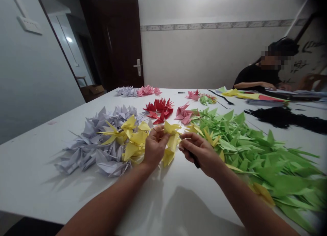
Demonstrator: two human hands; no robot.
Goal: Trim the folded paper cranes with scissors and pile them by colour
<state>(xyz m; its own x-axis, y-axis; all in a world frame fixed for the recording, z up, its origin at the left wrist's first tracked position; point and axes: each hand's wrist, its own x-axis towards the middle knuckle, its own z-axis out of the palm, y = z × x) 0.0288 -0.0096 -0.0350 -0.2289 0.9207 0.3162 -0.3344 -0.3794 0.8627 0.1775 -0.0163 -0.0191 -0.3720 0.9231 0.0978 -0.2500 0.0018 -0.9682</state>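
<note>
My left hand (156,145) is closed on a folded yellow paper crane (171,127), held a little above the white table. Just to its right, my right hand (200,152) grips a slim black-handled tool (195,160); its tip is too small to make out, so I cannot tell its kind. More yellow paper cranes (136,142) lie by my left hand, some resting against a pile of white paper cranes (88,145). A broad heap of green paper cranes (255,154) spreads out beyond my right hand, with a few yellow ones among it.
Red cranes (159,109) and pink cranes (184,114) sit past my hands on the white table (33,161). A bundle of black cords (283,116) lies at the right. Across the table a person in black (252,75) sits near coloured paper sheets (260,95).
</note>
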